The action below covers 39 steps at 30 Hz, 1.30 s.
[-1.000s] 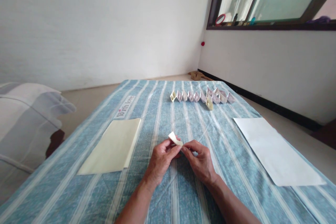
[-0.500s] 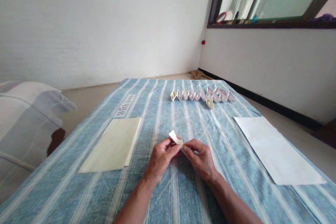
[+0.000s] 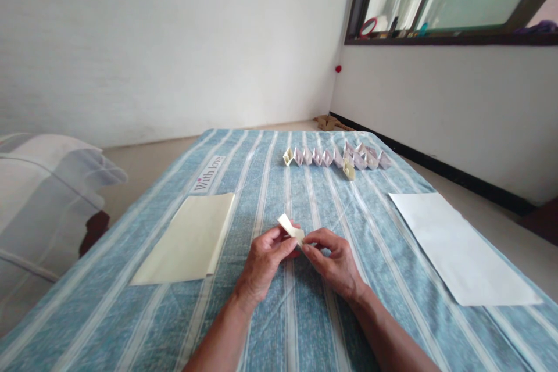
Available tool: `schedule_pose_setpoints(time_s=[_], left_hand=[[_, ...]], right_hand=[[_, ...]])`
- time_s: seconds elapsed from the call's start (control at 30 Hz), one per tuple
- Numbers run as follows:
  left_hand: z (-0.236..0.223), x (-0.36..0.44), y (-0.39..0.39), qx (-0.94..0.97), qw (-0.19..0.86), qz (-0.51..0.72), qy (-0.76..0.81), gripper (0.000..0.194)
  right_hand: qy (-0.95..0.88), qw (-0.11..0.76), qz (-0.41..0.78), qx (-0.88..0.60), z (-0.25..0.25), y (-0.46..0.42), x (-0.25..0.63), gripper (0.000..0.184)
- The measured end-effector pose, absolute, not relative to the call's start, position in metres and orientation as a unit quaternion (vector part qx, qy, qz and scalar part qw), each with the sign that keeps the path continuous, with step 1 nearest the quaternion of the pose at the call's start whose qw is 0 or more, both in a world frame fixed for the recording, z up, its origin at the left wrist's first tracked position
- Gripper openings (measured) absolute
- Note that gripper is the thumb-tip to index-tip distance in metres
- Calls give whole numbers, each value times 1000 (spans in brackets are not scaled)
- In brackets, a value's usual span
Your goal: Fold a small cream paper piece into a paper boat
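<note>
Two hands close together here: left hand (image 3: 264, 261) and right hand (image 3: 335, 264) pinching a cream paper fold (image 3: 290, 228), mid-crease, seems to want firm pressing next.

Small folded cream paper (image 3: 290, 228), narrow, tilted, held aloft

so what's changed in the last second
The small cream paper piece has tilted a little, its free end swinging up and left, while the left hand and right hand both keep hold of it; neither lets go. The row of folded paper boats, cream sheet and white sheet stay put.
</note>
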<state>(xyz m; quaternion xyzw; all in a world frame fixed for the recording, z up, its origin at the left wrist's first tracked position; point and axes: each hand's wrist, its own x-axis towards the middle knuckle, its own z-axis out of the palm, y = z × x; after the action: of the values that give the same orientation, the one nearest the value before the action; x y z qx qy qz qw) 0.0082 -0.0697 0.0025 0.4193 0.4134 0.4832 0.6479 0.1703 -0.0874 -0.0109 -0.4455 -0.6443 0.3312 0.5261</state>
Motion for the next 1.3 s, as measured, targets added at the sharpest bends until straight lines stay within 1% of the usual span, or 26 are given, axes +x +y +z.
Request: schedule_pose_setpoints(time_s=[0.27, 0.7, 0.97, 1.3], left_hand=[[1, 8, -69, 419, 646, 492, 406, 44], [3, 8, -69, 405, 656, 495, 401, 46], [3, 7, -69, 402, 654, 501, 400, 44], [3, 7, -69, 400, 660, 499, 393, 45]], right_hand=[[-647, 523, 353, -427, -13, -87, 171, 12], [-646, 523, 373, -413, -14, -85, 172, 12], [-648, 520, 379, -406, -15, -85, 172, 11], [-640, 516, 402, -404, -16, -84, 173, 14]])
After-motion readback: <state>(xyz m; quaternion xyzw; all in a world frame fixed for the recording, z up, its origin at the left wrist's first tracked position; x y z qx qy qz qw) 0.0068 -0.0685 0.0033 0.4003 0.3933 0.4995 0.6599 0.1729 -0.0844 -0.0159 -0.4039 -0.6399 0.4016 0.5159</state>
